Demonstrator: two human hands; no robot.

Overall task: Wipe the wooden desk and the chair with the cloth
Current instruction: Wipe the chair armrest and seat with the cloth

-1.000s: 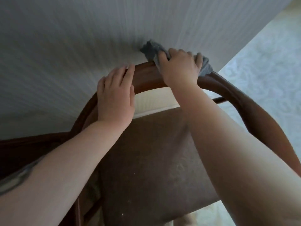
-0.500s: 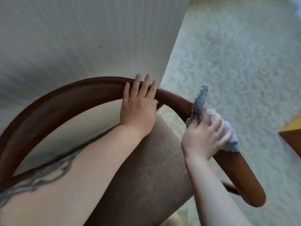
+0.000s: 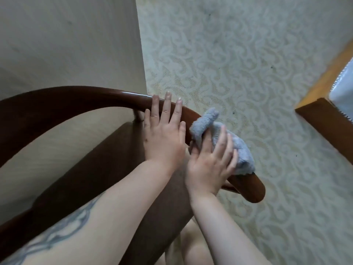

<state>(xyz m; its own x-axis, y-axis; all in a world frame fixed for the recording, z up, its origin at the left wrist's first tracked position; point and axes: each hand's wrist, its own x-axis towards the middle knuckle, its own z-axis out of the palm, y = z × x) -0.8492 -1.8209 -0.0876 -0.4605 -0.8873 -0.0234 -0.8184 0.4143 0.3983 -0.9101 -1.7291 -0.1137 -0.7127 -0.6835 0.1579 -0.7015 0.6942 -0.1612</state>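
**Grey cloth on the chair's curved rail**

Grey and fluffy, the cloth [image 3: 225, 138] lies draped over the chair [image 3: 57, 104] where its dark wooden rail bends down to its rounded end. The right hand [image 3: 210, 165] presses the cloth against the rail, fingers spread and nearly straight. The left hand [image 3: 164, 136] rests flat on the rail just beside it, fingers extended. Patterned carpet [image 3: 248, 54] lies below.

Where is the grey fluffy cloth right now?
In the head view, right of centre, the grey fluffy cloth lies on the curved dark wooden chair rail near its rounded end, under the right hand.
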